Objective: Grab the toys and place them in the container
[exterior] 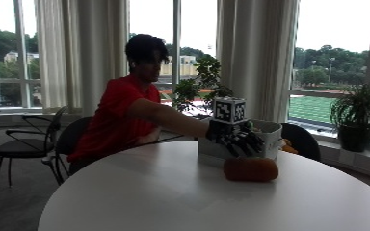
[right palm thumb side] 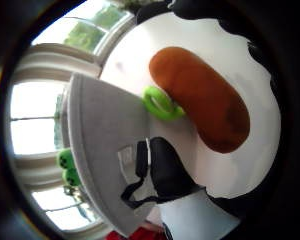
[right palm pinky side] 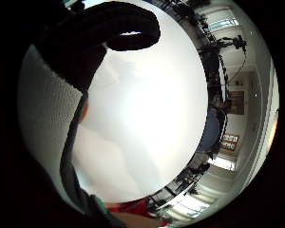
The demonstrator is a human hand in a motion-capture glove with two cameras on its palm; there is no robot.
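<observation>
An orange-brown plush toy (exterior: 250,169) lies on the round white table (exterior: 159,192), just in front of a grey fabric container (exterior: 271,137). My gloved right hand (exterior: 235,137) hovers right above the toy, fingers hanging down and spread, holding nothing. In the thumb side palm view the plush toy (right palm thumb side: 200,100) lies on the table with a green ring (right palm thumb side: 162,103) between it and the container's wall (right palm thumb side: 105,145). Green toys (right palm thumb side: 66,166) show past the container's rim. The little finger side view shows a bent gloved finger (right palm pinky side: 123,26) over bare table (right palm pinky side: 147,104) beside the container (right palm pinky side: 42,109).
Black chairs (exterior: 24,144) stand at the left behind the table. A potted plant (exterior: 358,120) sits on the window ledge at the right, another plant (exterior: 198,89) behind the container. The person's bare hand is out of sight.
</observation>
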